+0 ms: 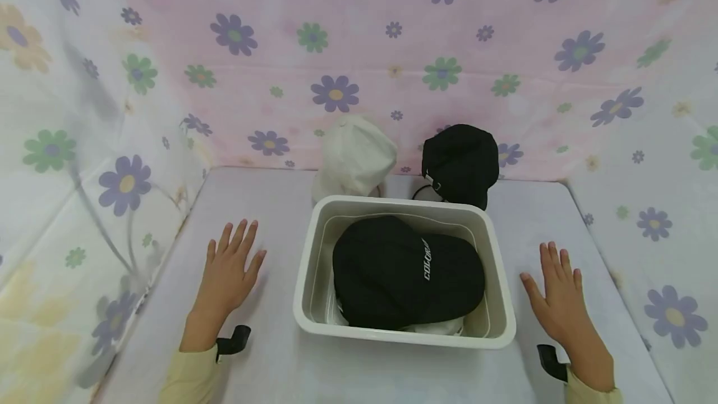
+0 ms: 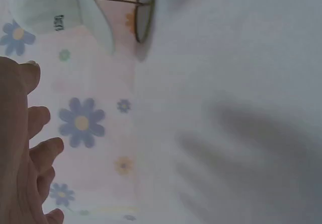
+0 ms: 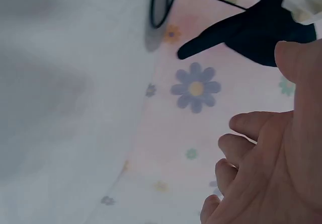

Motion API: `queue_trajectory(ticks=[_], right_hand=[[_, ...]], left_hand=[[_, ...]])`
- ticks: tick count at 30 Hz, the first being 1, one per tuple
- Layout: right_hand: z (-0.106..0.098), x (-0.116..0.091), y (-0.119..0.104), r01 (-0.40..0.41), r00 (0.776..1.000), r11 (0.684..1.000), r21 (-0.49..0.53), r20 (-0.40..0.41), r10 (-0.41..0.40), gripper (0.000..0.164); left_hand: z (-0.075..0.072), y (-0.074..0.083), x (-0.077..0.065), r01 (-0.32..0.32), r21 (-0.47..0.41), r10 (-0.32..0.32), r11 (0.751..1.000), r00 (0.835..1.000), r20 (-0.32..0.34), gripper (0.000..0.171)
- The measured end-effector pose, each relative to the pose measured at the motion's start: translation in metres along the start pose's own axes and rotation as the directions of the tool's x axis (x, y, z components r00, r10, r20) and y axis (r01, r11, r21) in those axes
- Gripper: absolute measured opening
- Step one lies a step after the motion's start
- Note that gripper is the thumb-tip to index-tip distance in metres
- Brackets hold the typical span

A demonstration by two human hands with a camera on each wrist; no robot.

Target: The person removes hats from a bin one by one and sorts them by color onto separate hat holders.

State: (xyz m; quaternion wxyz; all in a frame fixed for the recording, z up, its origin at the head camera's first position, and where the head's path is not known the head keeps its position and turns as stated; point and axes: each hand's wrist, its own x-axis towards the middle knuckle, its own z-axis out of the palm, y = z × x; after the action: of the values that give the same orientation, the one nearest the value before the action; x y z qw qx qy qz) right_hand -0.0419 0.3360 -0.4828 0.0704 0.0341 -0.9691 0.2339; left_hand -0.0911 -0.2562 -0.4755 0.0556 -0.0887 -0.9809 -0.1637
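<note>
In the head view a white plastic bin (image 1: 404, 338) stands mid-table with a black cap (image 1: 387, 273) lettered in white inside it. Some white material (image 1: 440, 327) peeks out beneath that cap. My left hand (image 1: 227, 273) is held over the table left of the bin, fingers extended and holding nothing. To the right of the bin my right hand (image 1: 561, 298) is likewise empty, its fingers extended. Behind the bin, a white cap (image 1: 356, 154) and another black cap (image 1: 462, 161) sit on wire stands, whose round bases show in the wrist views.
A pale cloth covers the table (image 1: 258, 360). Flower-printed fabric hangs as a back wall (image 1: 370, 55) and side walls, close beyond the table's edges. The left wrist view shows the wire stand (image 2: 146, 12) under the white cap; the right wrist view shows the black cap's stand (image 3: 161, 5).
</note>
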Motion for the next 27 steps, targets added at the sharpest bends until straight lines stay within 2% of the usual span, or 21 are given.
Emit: queue_trajectory(ticks=[9, 13, 17, 22, 27], right_hand=[[-0.028, 0.006, -0.038, 0.115, 0.993, 0.992, 0.056, -0.046, -0.112, 0.071], [-0.044, 0.008, -0.059, 0.191, 0.981, 0.981, 0.033, -0.049, -0.189, 0.072], [-0.061, 0.010, -0.079, 0.275, 0.961, 0.961, 0.030, -0.010, -0.275, 0.073], [-0.081, 0.020, -0.113, 0.393, 0.915, 0.920, 0.007, 0.093, -0.392, 0.082], [-0.081, 0.036, -0.145, 0.486, 0.846, 0.874, 0.018, 0.241, -0.475, 0.084]], left_hand=[[-0.036, 0.037, -0.001, -0.044, -0.091, 0.045, 0.995, 0.999, 0.009, 0.064], [-0.050, 0.055, -0.004, -0.055, -0.119, 0.059, 0.991, 0.998, 0.038, 0.065], [-0.059, 0.071, -0.007, -0.094, -0.123, 0.101, 0.988, 0.993, 0.057, 0.065], [-0.063, 0.090, -0.004, -0.148, -0.125, 0.157, 0.981, 0.985, 0.065, 0.067], [-0.059, 0.104, 0.001, -0.183, -0.111, 0.193, 0.977, 0.977, 0.087, 0.069]])
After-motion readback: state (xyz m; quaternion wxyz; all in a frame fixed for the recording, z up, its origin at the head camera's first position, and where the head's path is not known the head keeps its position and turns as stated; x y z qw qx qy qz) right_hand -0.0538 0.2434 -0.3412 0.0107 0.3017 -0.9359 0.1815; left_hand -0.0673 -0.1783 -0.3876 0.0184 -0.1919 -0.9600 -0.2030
